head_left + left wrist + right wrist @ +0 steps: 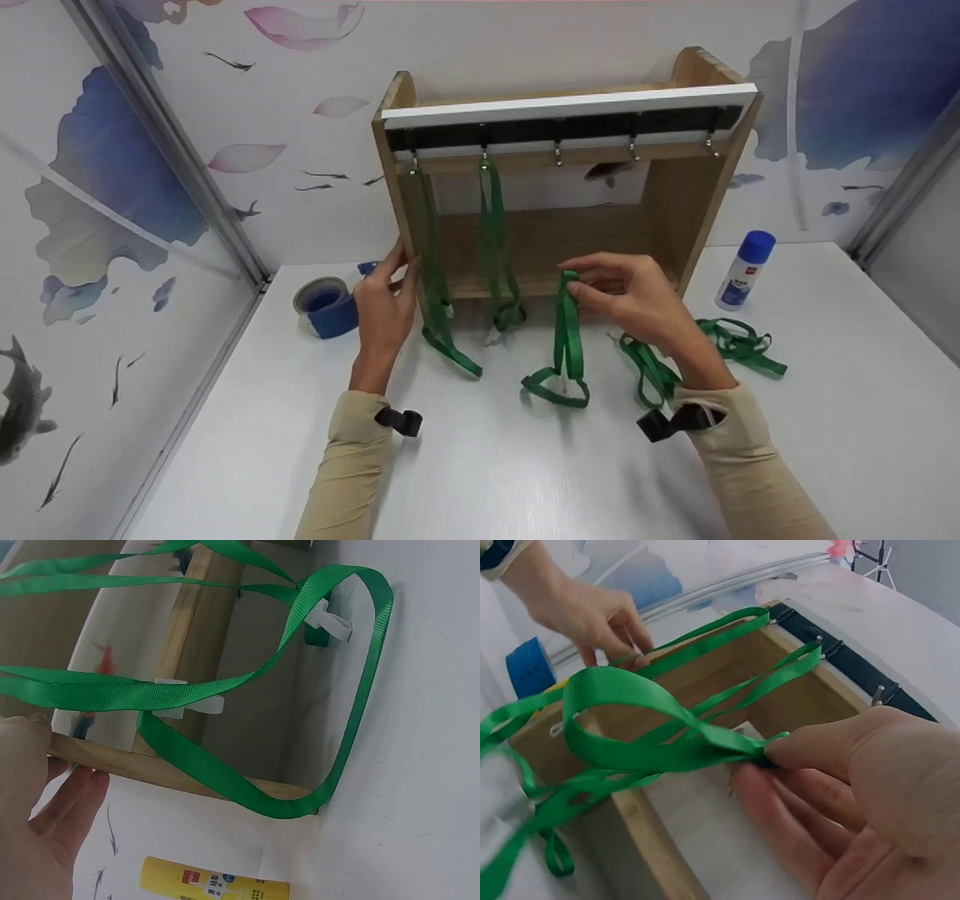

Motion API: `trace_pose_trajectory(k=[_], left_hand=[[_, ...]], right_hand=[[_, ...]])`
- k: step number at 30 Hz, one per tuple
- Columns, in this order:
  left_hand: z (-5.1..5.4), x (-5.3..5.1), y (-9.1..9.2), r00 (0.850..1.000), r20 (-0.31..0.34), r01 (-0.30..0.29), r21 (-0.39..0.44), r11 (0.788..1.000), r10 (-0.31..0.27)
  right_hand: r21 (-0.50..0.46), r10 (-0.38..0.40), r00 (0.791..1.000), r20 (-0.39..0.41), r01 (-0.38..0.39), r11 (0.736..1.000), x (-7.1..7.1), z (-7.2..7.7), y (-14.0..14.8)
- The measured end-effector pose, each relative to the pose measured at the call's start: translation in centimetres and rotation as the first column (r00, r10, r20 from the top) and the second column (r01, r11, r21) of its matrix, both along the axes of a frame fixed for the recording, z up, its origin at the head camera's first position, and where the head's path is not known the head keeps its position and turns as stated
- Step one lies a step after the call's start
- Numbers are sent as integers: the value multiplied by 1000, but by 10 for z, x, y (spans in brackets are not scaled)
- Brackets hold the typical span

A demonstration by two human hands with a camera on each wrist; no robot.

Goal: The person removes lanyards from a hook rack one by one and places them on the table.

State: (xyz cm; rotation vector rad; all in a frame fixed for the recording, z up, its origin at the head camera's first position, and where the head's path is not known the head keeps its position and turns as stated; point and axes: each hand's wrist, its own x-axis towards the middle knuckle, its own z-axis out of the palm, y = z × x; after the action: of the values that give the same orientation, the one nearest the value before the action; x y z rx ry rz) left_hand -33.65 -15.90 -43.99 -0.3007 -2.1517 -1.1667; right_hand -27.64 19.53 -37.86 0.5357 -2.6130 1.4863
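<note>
A wooden shelf (pixel 540 225) stands at the back of the white table, with a row of metal hooks (pixel 557 154) along its upper front. Green lanyards hang from the two leftmost hooks: an outer lanyard (pixel 431 247) and an inner lanyard (pixel 493 217). My left hand (pixel 385 311) grips the shelf's left side panel (pixel 180 776) by its edge. In front of the shelf, below the middle hook, my right hand (pixel 634 296) pinches a third green lanyard (pixel 622 754) between thumb and fingers. Its lower loop hangs down close to the tabletop.
Loose green lanyards (pixel 739 341) lie on the table at the right, partly behind my right wrist. A blue-capped glue stick (pixel 744 274) stands beyond them. A blue roll of tape (pixel 334 315) sits left of the shelf. A yellow tube (pixel 214 881) shows in the left wrist view.
</note>
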Motion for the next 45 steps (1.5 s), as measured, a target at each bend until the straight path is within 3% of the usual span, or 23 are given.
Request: trace_pose_trajectory(k=[5,12,17,21,25,28,35,45], left_hand=[[0,0,0,1000,7,2,6,1000,-2],[0,0,2,1000,6,1,6,1000,-1],[-1,-1,2,1000,7,3,12,1000,-3],[0,0,0,1000,11,2,16,1000,-2],[-2,1,0,1000,17,-2,13,1000,2],[-2,1,1,1000,25,-5,13,1000,4],[0,1,1,1000,21,3,8,1000,-3],[1,1,1,1000,26,-8,15,1000,8]], right_hand=[[129,-37,997,-67,46,991,-7,-12,1],[164,-64,982,-178,93,982,-12,-34,3],[261,97,983,-154,-54,964,-4,-56,1],[368,240,969,-58,-203,907,3,-76,-5],[436,315,949,-2,-282,854,6,-91,-10],[444,329,944,24,-305,842,6,-95,-10],[424,320,947,21,-298,855,7,-93,-9],[418,344,936,72,-341,842,10,-88,-12]])
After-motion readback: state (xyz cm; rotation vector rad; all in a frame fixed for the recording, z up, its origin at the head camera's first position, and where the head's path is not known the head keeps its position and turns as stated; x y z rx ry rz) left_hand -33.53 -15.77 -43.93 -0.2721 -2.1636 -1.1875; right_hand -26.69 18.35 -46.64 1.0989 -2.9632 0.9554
